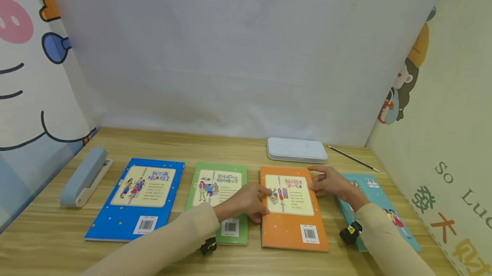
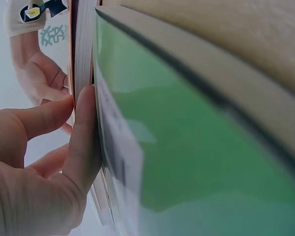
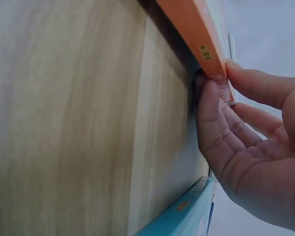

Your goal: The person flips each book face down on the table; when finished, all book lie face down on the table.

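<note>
An orange book [image 1: 284,231] lies back cover up, barcode toward me, between both hands. At its left edge, my left hand [image 1: 246,201] pinches it, thumb on the cover and fingers at the page edges. My right hand [image 1: 331,183] grips the upper right side; the right wrist view shows the thumb on top and fingers under the orange spine [image 3: 199,37]. Just left lies a green book [image 1: 240,172], partly covered by my left hand and sleeve. A teal book [image 1: 384,192] lies to the right, partly beneath my right forearm.
A blue book [image 1: 115,220] lies left of the green one. Beyond it is a long blue-grey and white hinged device [image 1: 86,173]. Toward the back are a white case [image 1: 296,150] and a dark pencil [image 1: 353,158]. A white cloth [image 1: 230,54] hangs behind the wooden table [image 1: 215,148].
</note>
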The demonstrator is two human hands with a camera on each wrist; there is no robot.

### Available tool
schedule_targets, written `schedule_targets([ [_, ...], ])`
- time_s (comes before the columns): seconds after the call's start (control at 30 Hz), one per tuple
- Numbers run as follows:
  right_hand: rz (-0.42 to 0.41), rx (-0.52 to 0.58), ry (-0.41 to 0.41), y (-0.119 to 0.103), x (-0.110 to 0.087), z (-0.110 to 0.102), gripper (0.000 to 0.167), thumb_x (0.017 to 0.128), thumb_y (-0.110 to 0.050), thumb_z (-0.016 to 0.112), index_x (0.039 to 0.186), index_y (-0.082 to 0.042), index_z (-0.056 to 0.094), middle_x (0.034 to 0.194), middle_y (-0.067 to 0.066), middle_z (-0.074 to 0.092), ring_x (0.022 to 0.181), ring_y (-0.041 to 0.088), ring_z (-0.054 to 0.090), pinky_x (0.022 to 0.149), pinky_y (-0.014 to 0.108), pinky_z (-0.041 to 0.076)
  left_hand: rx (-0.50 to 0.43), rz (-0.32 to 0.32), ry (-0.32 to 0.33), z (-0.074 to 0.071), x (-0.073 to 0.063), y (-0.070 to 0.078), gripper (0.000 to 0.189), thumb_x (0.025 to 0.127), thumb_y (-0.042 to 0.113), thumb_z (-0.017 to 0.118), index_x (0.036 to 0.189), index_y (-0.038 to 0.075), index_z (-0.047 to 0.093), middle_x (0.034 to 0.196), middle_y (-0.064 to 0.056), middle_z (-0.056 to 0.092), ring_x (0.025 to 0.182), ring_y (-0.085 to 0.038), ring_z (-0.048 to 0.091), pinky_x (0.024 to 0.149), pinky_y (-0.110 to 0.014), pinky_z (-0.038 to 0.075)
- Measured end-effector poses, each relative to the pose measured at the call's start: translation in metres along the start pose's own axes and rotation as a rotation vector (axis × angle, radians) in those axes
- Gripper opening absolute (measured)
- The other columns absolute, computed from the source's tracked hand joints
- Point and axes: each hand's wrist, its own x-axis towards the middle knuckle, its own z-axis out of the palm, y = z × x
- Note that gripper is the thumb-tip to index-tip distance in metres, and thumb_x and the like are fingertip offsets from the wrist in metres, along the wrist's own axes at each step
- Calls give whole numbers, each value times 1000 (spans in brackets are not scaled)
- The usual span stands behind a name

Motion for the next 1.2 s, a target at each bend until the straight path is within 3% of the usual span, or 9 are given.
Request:
schedule_targets([
  [0.47, 63, -24, 31, -8, 2, 8, 72, 94, 0, 64, 153, 8, 25, 113, 27, 67, 88, 22, 71, 76, 39, 62, 46, -41, -4, -2, 5, 1, 64, 77, -11, 77, 137, 2, 59, 69, -13, 66, 48, -14, 64, 51, -29, 59],
  [0.97, 97, -38, 49, -17, 1, 11, 70, 95, 0, 63, 153, 9, 24, 120, 35, 62, 92, 26, 71, 78, 42, 62, 161, -79, 12, -1, 11, 7, 65, 75, -12, 78, 136, 5, 61, 89, -22, 65, 52, -20, 67, 49, -28, 58],
  [1.2, 96, -30, 52, -17, 2, 9, 69, 96, -1, 62, 153, 9, 25, 122, 36, 61, 95, 27, 71, 80, 42, 62, 166, -66, 3, -2, 11, 8, 66, 75, -12, 78, 136, 4, 60, 76, -17, 63, 52, -20, 67, 48, -28, 58],
])
